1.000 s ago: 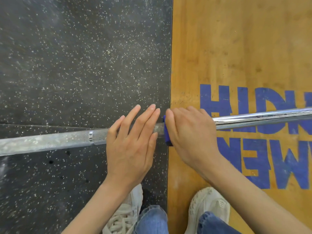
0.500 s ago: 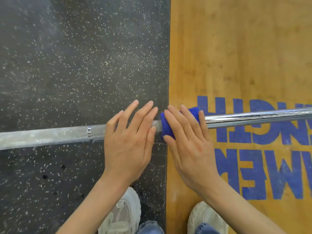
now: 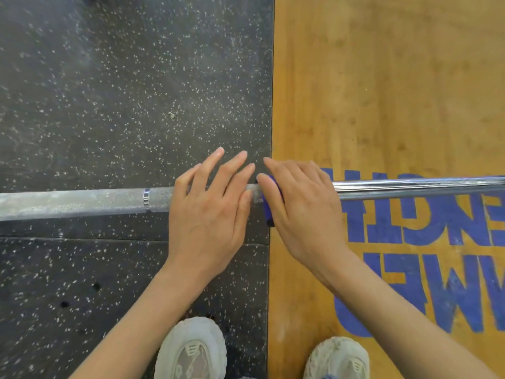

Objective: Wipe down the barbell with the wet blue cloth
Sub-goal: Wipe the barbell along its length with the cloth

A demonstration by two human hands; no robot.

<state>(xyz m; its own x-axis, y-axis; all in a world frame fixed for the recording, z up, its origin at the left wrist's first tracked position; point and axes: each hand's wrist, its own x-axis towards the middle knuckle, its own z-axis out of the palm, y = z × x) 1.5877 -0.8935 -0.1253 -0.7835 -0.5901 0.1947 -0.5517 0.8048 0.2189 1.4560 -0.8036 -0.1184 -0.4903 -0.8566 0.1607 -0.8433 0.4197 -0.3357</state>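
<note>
The long steel barbell [image 3: 90,201] lies across my view from left to right, its dull knurled stretch with a thin bright ring [image 3: 146,196] over the dark speckled rubber floor [image 3: 109,91] and its polished chrome stretch [image 3: 420,186] over the yellow-orange wooden platform [image 3: 382,77]. My left hand [image 3: 207,212] rests flat on top of the bar, fingers straight and close together, pointing away from me; it presses down and grips nothing. Just to the right of it, almost touching at the fingertips, my right hand [image 3: 303,212] lies over the small wet blue cloth [image 3: 269,207], which is wrapped on the bar right at the seam where rubber meets wood. The right fingers drape forward over the cloth and the bar; they look fairly straight, but I cannot tell whether the thumb curls beneath, so I cannot say if this is a clamp or just a press. Only a strip of blue shows at the left edge of that hand, hanging a little below the bar. Under the right wrist and beyond it, large blue painted letters [image 3: 437,228] sit on the wood. Below both forearms, near the bottom edge, are two pale worn sneakers [image 3: 191,351], one on each flooring.
</note>
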